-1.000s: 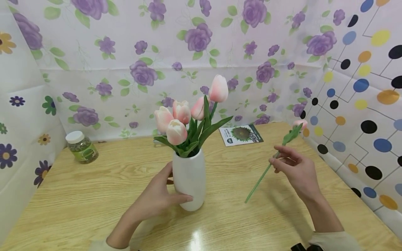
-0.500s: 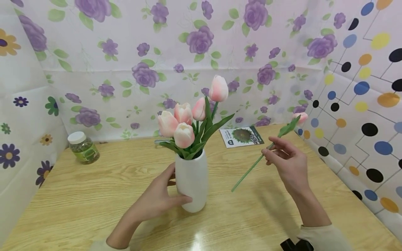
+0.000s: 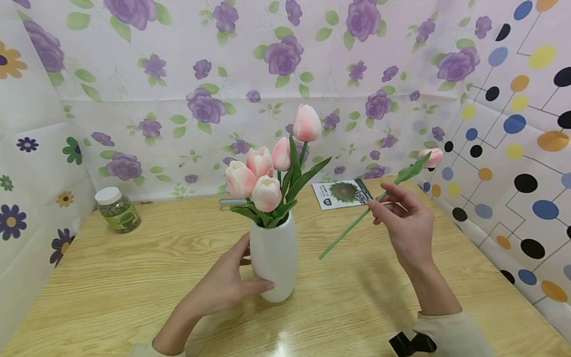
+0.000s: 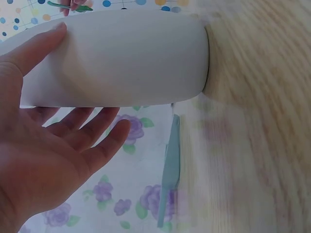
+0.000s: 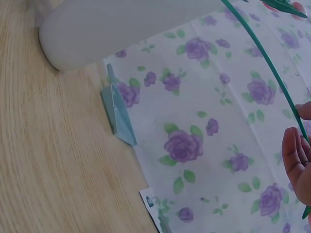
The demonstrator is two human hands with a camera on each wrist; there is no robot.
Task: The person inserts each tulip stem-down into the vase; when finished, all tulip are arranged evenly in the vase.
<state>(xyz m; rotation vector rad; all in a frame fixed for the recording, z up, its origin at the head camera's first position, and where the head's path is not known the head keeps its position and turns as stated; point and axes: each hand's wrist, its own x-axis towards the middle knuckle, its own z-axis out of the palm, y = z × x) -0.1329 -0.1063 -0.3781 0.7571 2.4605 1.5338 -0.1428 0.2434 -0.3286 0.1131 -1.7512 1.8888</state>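
A white vase (image 3: pixel 278 263) stands upright mid-table, holding several pink-and-white tulips (image 3: pixel 266 193) with green leaves. My left hand (image 3: pixel 227 280) grips its lower left side, thumb across the front and fingers reaching behind; the left wrist view shows the thumb on the vase wall (image 4: pixel 126 58). To the right, above the table, my right hand (image 3: pixel 408 223) pinches a single tulip (image 3: pixel 345 232) between thumb and fingers. Its pink bloom (image 3: pixel 430 157) points up and right, and the bare stem end slants down toward the vase without touching it. The right wrist view cuts off part of this hand (image 5: pixel 301 160).
A lidded jar with a green label (image 3: pixel 118 210) stands at the back left. A sunflower-pictured packet (image 3: pixel 341 194) lies near the back edge. Behind the vase is a pale teal scoop-shaped tool (image 5: pixel 118 116). Patterned cloth walls (image 3: pixel 147 99) border the table (image 3: pixel 178 258).
My right hand has moved left and slightly up, bringing the tulip's stem end nearer the vase. The tulips in the vase have turned a little, the front bloom shifting right. My left hand keeps its hold.
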